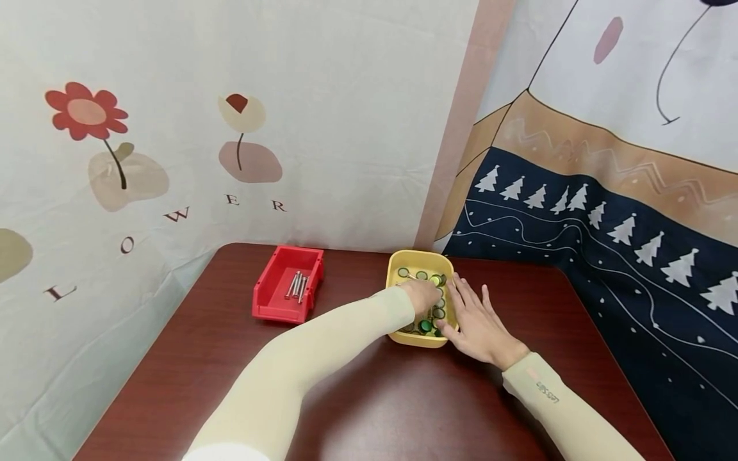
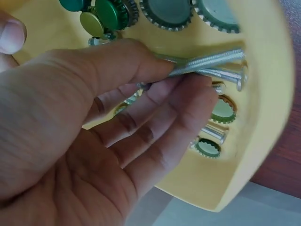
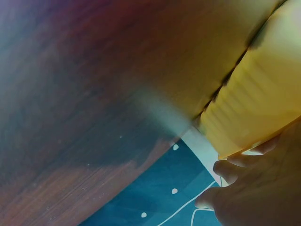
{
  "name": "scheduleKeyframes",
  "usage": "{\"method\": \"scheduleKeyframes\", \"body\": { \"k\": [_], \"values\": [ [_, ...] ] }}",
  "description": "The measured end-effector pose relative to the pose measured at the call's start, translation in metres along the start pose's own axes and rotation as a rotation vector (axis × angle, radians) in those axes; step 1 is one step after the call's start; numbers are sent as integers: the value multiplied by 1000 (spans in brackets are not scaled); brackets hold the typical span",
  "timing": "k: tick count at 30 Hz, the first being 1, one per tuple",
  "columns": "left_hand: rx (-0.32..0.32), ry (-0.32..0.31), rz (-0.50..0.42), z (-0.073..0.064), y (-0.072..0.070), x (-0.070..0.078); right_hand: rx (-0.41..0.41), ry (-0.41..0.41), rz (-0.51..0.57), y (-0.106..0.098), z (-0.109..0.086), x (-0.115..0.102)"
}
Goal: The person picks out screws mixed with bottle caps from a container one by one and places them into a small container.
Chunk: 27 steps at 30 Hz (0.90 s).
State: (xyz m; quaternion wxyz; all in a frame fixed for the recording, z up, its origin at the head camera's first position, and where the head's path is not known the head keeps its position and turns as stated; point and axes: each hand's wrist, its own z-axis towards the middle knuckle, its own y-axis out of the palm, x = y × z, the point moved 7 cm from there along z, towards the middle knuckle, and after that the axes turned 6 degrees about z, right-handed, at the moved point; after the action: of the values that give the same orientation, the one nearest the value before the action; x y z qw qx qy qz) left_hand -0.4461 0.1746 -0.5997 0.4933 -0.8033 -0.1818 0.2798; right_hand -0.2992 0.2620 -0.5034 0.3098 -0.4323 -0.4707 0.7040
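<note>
My left hand (image 1: pixel 421 297) is down inside a yellow bin (image 1: pixel 421 341). In the left wrist view, its thumb and fingers pinch a silver screw (image 2: pixel 207 61), and a second flat-headed screw (image 2: pixel 225 74) lies right against it. Around the fingers are green and silver bottle caps, such as a green cap (image 2: pixel 111 13) and a pale-lined cap (image 2: pixel 223 110). Another screw (image 2: pixel 215 133) shows below the fingers. My right hand (image 1: pixel 480 330) rests with extended fingers along the bin's right side. The right wrist view shows part of that hand (image 3: pixel 256 188) beside the yellow wall.
To the left on the brown table (image 1: pixel 398 410) stands a red bin (image 1: pixel 280 312) with several silver screws (image 1: pixel 296 285) in it. Behind the table's far edge hangs a printed cloth (image 1: pixel 357 128). A dark blue part (image 1: pixel 536 237) hangs at the right.
</note>
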Motion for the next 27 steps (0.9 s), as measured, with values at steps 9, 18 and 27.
{"method": "scheduleKeyframes", "body": {
  "k": [9,18,27],
  "values": [
    [-34,-98,-98,-41,-30,1,-2,2,9,0,0,0],
    [-18,-113,-52,-67,-57,0,-6,4,6,1,1,1],
    [25,-120,-180,-81,-65,-11,-43,25,21,1,1,2]
  ]
}}
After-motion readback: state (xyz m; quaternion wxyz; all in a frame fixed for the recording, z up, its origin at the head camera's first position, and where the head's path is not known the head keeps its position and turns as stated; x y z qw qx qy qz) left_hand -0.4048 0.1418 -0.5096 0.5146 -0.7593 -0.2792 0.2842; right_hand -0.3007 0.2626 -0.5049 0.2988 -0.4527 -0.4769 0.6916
